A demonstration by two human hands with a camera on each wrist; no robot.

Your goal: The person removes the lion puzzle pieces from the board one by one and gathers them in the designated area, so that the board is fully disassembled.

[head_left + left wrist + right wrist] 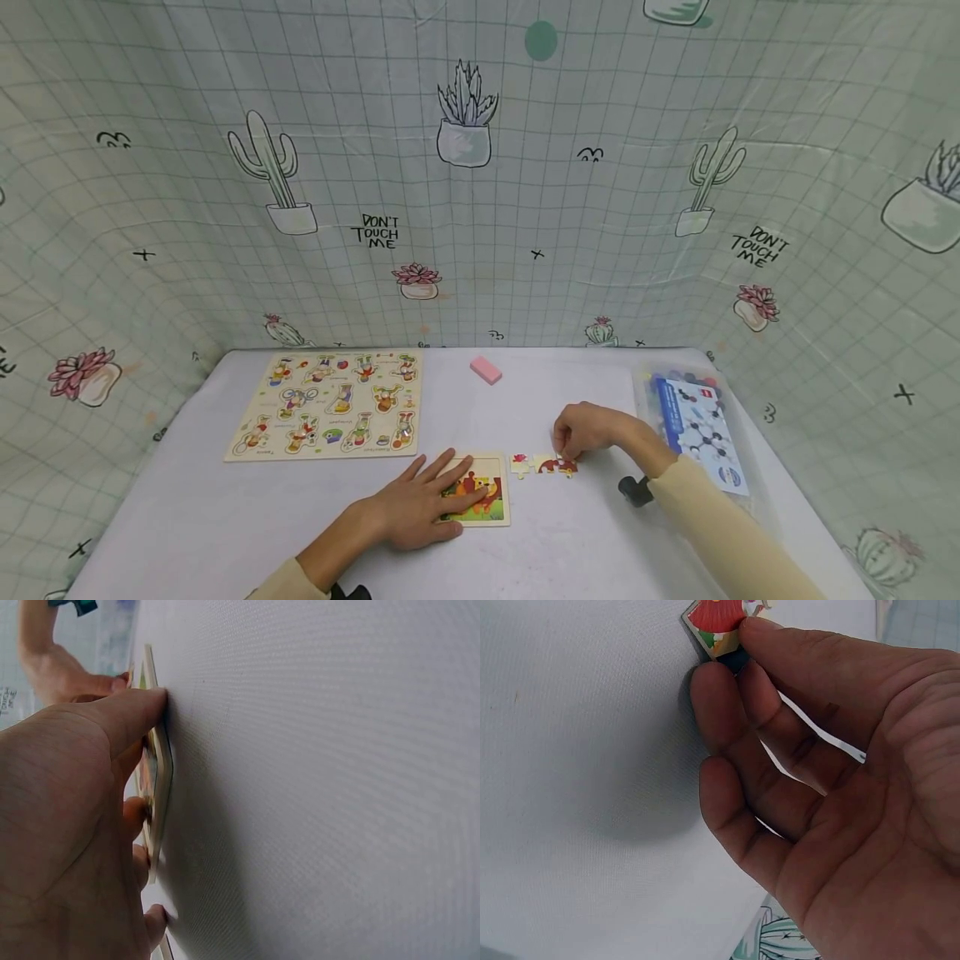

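Note:
My left hand (420, 507) lies spread over a small wooden jigsaw board (504, 523) with a yellow bear picture. Its fingers rest across the picture, hiding the left side. In the left wrist view, the thumb (139, 712) lies along the board's near edge (166, 761). To the right of the board, a short row of jigsaw pieces (519, 467) lies on the table. My right hand (588, 427) is at the row's right end, pinching a jigsaw piece (714, 622) between thumb and fingertips. That piece shows red, with some green and white, and is partly covered by the fingers.
At the back left lies a large wooden peg puzzle board (333, 404) with cartoon figures. A pink block (486, 370) sits at the back. To the right, beside my right forearm, stands a clear plastic case (701, 429) with a molecule-model label. Patterned cloth (495, 200) hangs behind.

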